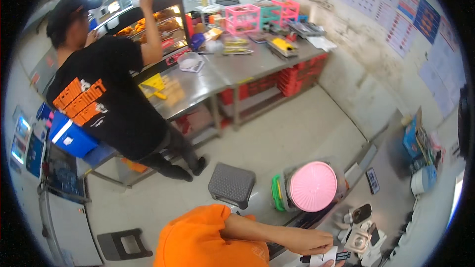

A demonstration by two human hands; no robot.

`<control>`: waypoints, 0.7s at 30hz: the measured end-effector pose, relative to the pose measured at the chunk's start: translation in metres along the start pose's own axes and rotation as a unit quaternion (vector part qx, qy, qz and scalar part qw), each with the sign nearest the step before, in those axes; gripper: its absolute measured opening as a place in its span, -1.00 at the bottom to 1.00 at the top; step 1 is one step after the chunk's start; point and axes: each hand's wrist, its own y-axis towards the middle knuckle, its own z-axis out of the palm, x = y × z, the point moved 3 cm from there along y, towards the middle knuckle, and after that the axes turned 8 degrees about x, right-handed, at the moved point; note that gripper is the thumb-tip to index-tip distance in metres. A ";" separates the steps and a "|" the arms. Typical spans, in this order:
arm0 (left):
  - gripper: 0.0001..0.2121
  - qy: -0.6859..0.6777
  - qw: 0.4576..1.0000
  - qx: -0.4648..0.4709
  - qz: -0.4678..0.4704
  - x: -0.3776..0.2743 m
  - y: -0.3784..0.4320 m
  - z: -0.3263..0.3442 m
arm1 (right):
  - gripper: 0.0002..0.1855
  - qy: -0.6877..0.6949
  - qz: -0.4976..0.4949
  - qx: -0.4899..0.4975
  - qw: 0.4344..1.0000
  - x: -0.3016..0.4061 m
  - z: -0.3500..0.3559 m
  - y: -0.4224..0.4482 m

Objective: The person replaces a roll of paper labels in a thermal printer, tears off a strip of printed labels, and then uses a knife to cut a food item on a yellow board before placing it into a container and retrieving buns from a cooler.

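Observation:
From the orange sleeve at the bottom, my left forearm reaches right, and my left hand (308,241) has its fingers curled at the top of a white printed slip (322,258). A black strip-like object (343,256) sticks out on both sides of the slip; what it is cannot be made out. Only some fingertips of my right hand (328,263) show at the bottom edge, against the slip's lower part. Just to the right, on a metal counter (386,215), stand white devices (360,243) with dark screens.
A tub with a pink lid (313,186) stands left of the counter. Grey plastic stools (232,184) are on the floor. A co-worker in a black shirt (111,92) faces a heated food display cabinet (159,26). A phone-like card (372,180) lies on my counter.

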 end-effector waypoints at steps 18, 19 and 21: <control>-0.90 0.101 0.973 -0.206 -0.028 0.010 -0.003 -0.029 | -0.32 0.203 -0.092 0.071 0.972 -0.001 0.035 0.041; -0.89 0.151 0.973 -0.172 0.010 0.010 0.008 -0.032 | -0.33 0.274 -0.049 0.065 0.958 0.005 0.034 0.043; -0.91 0.183 0.973 -0.142 0.000 0.010 0.029 -0.031 | -0.38 0.246 -0.042 0.038 0.968 0.037 0.025 0.050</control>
